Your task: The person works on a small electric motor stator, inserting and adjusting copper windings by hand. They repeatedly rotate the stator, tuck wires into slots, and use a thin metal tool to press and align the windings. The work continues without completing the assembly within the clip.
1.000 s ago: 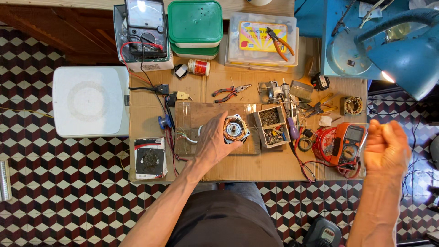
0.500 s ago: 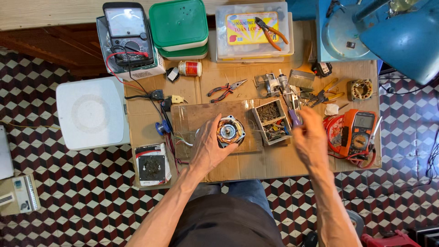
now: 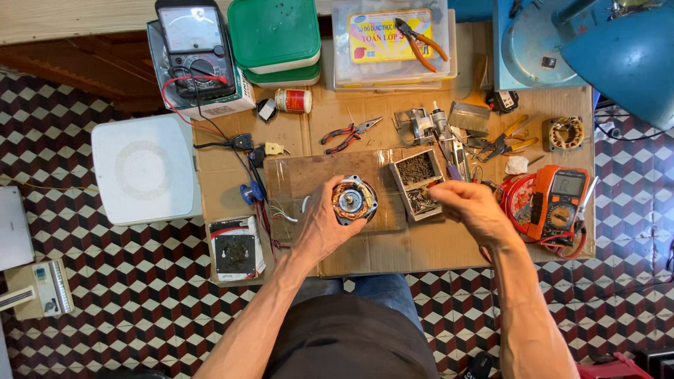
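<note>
My left hand (image 3: 324,228) grips a small round motor (image 3: 354,199) with copper windings, resting on a wooden board (image 3: 302,188) in the middle of the cardboard-covered table (image 3: 421,245). My right hand (image 3: 472,208) hovers with pinched fingers over the lower edge of a small divided box of screws and small parts (image 3: 419,184), just right of the motor. What the fingertips pinch is too small to tell.
An orange digital multimeter (image 3: 562,201) with red leads lies at the right. Red pliers (image 3: 349,133), yellow cutters (image 3: 507,139), a second stator (image 3: 564,133), an analog meter (image 3: 195,49), green tubs (image 3: 275,34) and a blue lamp (image 3: 618,56) crowd the back. A white stool (image 3: 144,168) stands left.
My right hand has come in from the far right, past the orange multimeter, to the parts box beside the motor. The left hand stays on the motor.
</note>
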